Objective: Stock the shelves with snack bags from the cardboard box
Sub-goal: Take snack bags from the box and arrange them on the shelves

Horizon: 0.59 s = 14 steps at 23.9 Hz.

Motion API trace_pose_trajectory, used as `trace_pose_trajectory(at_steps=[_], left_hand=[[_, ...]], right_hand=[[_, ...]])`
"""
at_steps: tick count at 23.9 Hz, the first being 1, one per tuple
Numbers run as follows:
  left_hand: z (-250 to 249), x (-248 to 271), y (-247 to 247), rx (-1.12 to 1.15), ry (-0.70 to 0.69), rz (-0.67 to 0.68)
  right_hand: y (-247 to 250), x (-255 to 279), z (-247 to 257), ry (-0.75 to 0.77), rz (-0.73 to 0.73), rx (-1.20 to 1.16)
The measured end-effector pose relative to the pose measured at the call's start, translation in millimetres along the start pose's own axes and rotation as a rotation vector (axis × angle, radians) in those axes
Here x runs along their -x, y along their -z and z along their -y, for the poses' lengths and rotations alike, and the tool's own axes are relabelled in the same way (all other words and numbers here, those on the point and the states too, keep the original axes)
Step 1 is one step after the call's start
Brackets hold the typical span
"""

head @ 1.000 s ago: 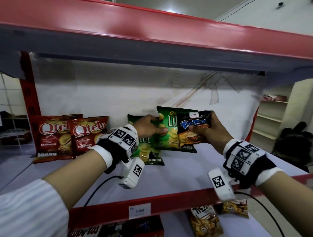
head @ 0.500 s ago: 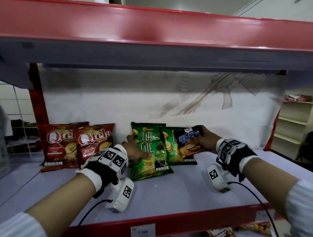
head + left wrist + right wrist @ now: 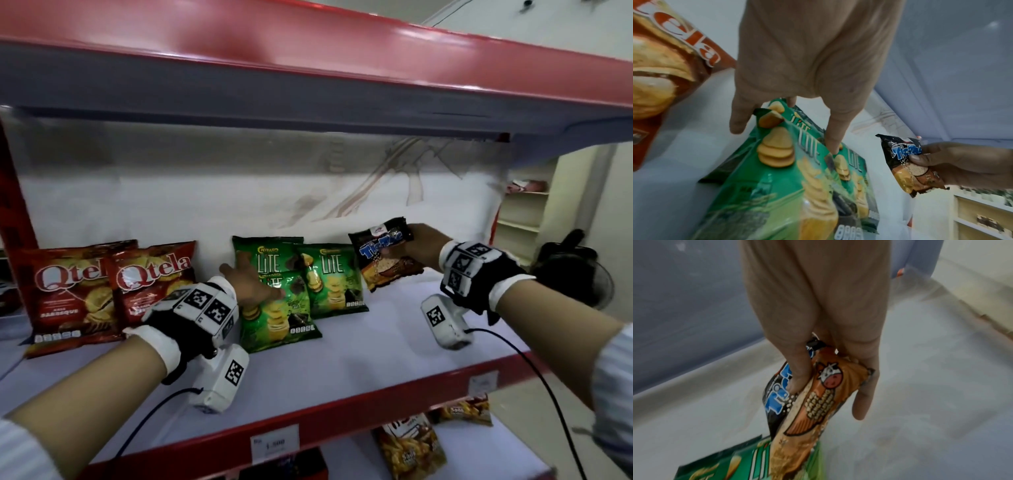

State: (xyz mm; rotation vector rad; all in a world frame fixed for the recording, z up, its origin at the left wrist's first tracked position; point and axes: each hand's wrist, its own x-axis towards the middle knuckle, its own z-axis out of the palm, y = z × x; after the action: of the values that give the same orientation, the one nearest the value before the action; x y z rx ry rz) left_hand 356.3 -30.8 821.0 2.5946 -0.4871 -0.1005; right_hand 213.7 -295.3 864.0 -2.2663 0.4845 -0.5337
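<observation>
My left hand (image 3: 253, 284) holds the upper part of a green Lite bag (image 3: 277, 318), which stands at the front of the white shelf (image 3: 376, 359). In the left wrist view the bag's top (image 3: 777, 107) sits between thumb and fingers. Two more green Lite bags (image 3: 332, 281) lean behind and to its right. My right hand (image 3: 421, 250) grips a black and orange Tic Tac bag (image 3: 383, 260) in the air, just right of the green bags. The right wrist view shows thumb and fingers pinching that bag (image 3: 818, 402). The cardboard box is out of view.
Two red Qtela bags (image 3: 68, 291) lean against the back wall at the left. The red-edged shelf above (image 3: 308, 51) hangs low overhead. A price tag (image 3: 274, 443) sits on the front rail. The lower shelf holds snack bags (image 3: 411, 452).
My left hand brought its green Lite bag down and to the left, onto the shelf in front of the others. My right hand carried the Tic Tac bag rightwards, off the green bags.
</observation>
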Motion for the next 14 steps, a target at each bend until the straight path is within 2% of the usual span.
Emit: trace_pose_trajectory(at_steps=[3, 7, 10, 12, 14], left_hand=[[-21, 7, 5, -0.138, -0.053, -0.052], [-41, 14, 5, -0.196, -0.019, -0.059], [-39, 17, -2, -0.167, 0.035, -0.129], [-34, 17, -9, -0.139, 0.069, -0.118], [-27, 14, -13, -0.135, 0.12, -0.117]], right_hand=[[31, 10, -2, -0.1, -0.142, 0.002], [62, 9, -15, -0.121, -0.204, 0.074], [72, -8, -33, -0.121, -0.169, 0.125], [73, -26, -50, -0.122, -0.123, 0.172], [70, -46, -69, -0.149, -0.037, 0.093]])
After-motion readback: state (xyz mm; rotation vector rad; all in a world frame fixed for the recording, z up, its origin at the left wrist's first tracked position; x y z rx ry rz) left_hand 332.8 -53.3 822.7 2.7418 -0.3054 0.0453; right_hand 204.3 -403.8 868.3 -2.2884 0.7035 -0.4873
